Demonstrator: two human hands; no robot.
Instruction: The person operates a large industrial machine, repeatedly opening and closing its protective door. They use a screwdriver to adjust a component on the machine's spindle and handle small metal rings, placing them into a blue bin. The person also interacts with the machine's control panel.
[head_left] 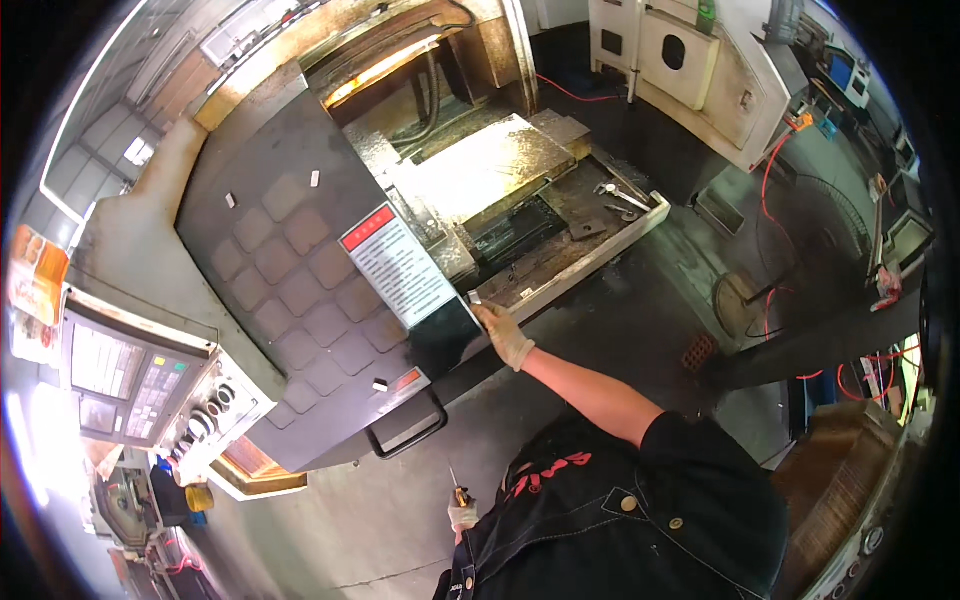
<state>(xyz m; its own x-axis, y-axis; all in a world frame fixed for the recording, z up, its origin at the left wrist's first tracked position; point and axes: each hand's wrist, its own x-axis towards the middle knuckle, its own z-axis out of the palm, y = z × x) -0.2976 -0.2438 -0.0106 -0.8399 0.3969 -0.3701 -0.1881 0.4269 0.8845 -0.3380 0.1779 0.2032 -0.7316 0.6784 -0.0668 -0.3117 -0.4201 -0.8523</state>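
Observation:
My right hand [505,335], in a pale glove, is at the free edge of a large dark grey machine door [300,250], its fingers closed on that edge. On the door are a red-and-white notice [400,265] and, lower down, a black bar handle [415,435] that neither hand touches. Low in the view, close to my body, my left hand [463,517], also gloved, is closed around a screwdriver [461,495] with a yellow and black handle. Its thin shaft points up, away from me. Part of the left hand is hidden by my dark clothing.
Beyond the door, a lit metal worktable [495,165] sits inside the machine, above a tray edge [600,250] bearing calipers [622,196]. A control panel [130,385] with screen and knobs stands at left. A pale machine [690,70], red hoses and a round fan-like guard [815,225] are at right.

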